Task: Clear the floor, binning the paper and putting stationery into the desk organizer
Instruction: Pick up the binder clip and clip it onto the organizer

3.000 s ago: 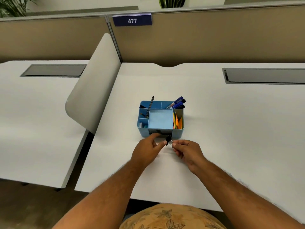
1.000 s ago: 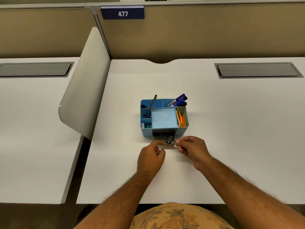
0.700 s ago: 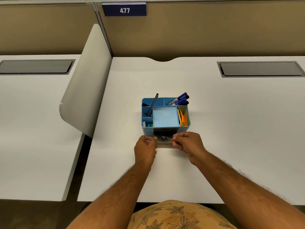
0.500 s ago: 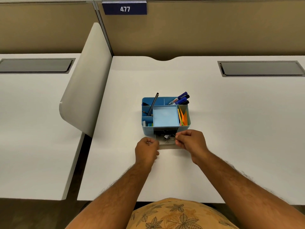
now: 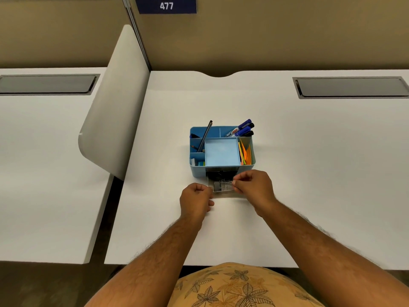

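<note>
A blue desk organizer (image 5: 222,168) stands mid-desk with pens (image 5: 242,129), a pencil, a pale blue note pad (image 5: 222,152) and orange sticky flags in its compartments. Its small clear drawer (image 5: 223,192) is pulled out toward me. A black binder clip (image 5: 218,186) lies inside the drawer among other metal clips. My right hand (image 5: 253,188) pinches the clip's wire handle over the drawer. My left hand (image 5: 195,199) is curled at the drawer's front left corner and holds it there.
The white desk (image 5: 309,173) has a grey cable hatch (image 5: 352,87) at the back right. A rounded white divider panel (image 5: 115,103) separates it from the neighbouring desk (image 5: 44,173). Tan partition walls run behind, with a sign reading 477 (image 5: 166,5).
My right hand has lowered the binder clip from above the drawer's front edge down into the drawer. My left hand has stayed at the drawer's left corner.
</note>
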The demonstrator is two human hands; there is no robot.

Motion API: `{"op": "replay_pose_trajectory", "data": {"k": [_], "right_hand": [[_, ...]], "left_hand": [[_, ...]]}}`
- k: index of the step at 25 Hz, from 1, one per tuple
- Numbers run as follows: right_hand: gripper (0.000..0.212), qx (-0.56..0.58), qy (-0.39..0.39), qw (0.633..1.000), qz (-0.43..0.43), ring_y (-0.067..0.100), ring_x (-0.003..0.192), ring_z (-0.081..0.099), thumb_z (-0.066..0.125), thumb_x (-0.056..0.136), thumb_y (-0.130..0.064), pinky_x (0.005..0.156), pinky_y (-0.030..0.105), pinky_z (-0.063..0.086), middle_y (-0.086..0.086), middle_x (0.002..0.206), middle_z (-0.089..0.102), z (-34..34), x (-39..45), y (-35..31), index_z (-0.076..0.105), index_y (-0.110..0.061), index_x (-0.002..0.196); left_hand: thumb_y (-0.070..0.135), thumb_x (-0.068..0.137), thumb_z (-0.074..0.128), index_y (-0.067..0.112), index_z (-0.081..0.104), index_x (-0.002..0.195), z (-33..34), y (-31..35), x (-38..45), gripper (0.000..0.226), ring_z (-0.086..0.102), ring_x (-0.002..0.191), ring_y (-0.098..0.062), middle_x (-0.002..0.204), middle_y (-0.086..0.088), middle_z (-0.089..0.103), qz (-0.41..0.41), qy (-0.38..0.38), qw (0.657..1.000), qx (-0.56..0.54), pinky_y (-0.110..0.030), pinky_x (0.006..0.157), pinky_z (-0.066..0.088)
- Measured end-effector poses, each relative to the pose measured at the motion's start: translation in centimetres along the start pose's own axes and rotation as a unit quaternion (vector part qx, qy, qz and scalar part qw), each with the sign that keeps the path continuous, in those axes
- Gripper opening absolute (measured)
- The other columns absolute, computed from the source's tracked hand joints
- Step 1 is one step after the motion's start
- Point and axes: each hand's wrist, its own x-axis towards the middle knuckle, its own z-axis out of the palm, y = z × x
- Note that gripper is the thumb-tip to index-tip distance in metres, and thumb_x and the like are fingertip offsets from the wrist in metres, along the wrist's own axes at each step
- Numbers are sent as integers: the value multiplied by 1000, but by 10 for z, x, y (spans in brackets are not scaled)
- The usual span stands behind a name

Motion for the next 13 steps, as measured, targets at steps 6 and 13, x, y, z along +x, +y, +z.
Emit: {"op": "replay_pose_trajectory", "data": {"k": [6, 13], "right_hand": [[15, -56, 43, 997, -28, 18, 74, 75, 81, 86, -12, 73, 33, 63, -5, 85, 75, -13, 2, 14, 76, -26, 83], [60, -43, 69, 996, -34, 20, 93, 69, 97, 67, -27, 78, 36, 60, -4, 105, 64, -15, 4, 24, 55, -26, 110]], "left_hand": [[23, 96, 69, 18, 75, 94, -3, 0, 0, 8, 75, 66, -20, 80, -7, 80, -6, -8, 1000, -28, -26, 55, 60], [26, 86, 80, 19, 69, 109, -8, -2, 5, 27, 73, 89, -22, 98, -2, 75, 67, 1, 997, 32, -32, 71, 62]]}}
